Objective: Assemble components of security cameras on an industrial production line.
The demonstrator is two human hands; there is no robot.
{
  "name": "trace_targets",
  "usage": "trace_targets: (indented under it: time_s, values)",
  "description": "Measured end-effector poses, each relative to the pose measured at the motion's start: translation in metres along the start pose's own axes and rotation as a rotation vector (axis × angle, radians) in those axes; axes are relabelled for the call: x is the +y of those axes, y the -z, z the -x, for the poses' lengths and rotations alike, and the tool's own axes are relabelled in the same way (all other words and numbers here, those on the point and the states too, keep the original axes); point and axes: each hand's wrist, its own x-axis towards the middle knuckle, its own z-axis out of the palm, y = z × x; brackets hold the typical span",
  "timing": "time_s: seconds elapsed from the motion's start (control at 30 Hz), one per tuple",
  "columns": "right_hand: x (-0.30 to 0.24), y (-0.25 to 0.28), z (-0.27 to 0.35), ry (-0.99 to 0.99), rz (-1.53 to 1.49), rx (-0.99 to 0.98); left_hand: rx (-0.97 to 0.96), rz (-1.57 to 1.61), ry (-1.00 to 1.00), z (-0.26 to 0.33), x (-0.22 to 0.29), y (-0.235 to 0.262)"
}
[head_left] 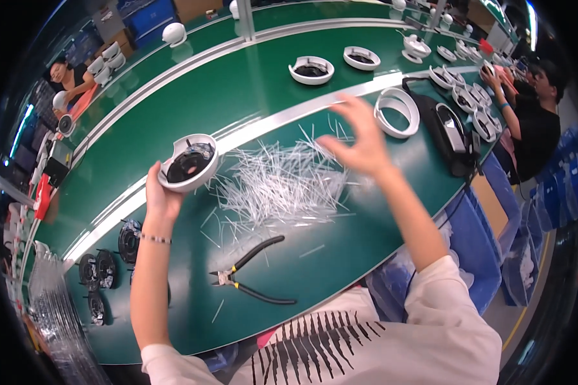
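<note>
In my left hand (pixel 163 197) is a round white plastic housing (pixel 207 145) with a black disc-shaped part (pixel 187 165) seated inside it. The fingers wrap its lower left side, and it is tilted toward me over the bench. My right hand (pixel 359 141) hangs in the air with fingers spread and nothing in it. Beneath and left of it spreads a heap of thin clear-white plastic strips (pixel 279 183). Black-handled cutting pliers (pixel 226 277) lie with jaws apart on the green bench, nearer to me.
Several black disc parts (pixel 98 269) lie at the left. A white ring (pixel 398 114) rests right of my right hand, beside a black device (pixel 440 131). Filled white housings (pixel 311 70) sit on the green conveyor (pixel 244 83). Co-workers (pixel 536 122) work at right and far left.
</note>
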Motion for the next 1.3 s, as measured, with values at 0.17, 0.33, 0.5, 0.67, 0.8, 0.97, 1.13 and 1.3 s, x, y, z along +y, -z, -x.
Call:
trace_targets:
  time_s: [0.17,0.33,0.5,0.67,0.8,0.97,1.13,1.3]
  values:
    - [0.113,0.053,0.032,-0.215,0.650,-0.245,0.034,0.138,-0.133,-0.107,0.003,0.025]
    - [0.128,0.065,0.052,-0.223,0.624,-0.273,0.098,0.051,-0.271,-0.162,-0.003,0.029]
    - [0.103,0.066,0.045,-0.168,0.552,-0.171,0.252,-1.164,-0.563,-0.115,0.065,0.072]
    - [0.105,0.069,0.051,-0.304,0.555,-0.244,-0.018,-1.724,-0.231,-0.039,0.134,0.148]
    - [0.139,0.074,0.057,-0.371,0.272,-0.103,-0.033,-1.673,-0.130,0.002,0.118,0.184]
    - [0.069,0.074,0.034,-0.110,0.257,0.120,0.167,-1.737,-0.255,0.024,0.095,0.176]
    - [-0.100,0.059,0.049,0.511,0.174,-0.107,0.133,-1.312,-0.452,0.055,0.092,0.142]
    - [-0.167,0.011,0.101,0.692,-0.323,-0.455,-0.199,-1.084,-0.288,0.088,0.063,0.061]
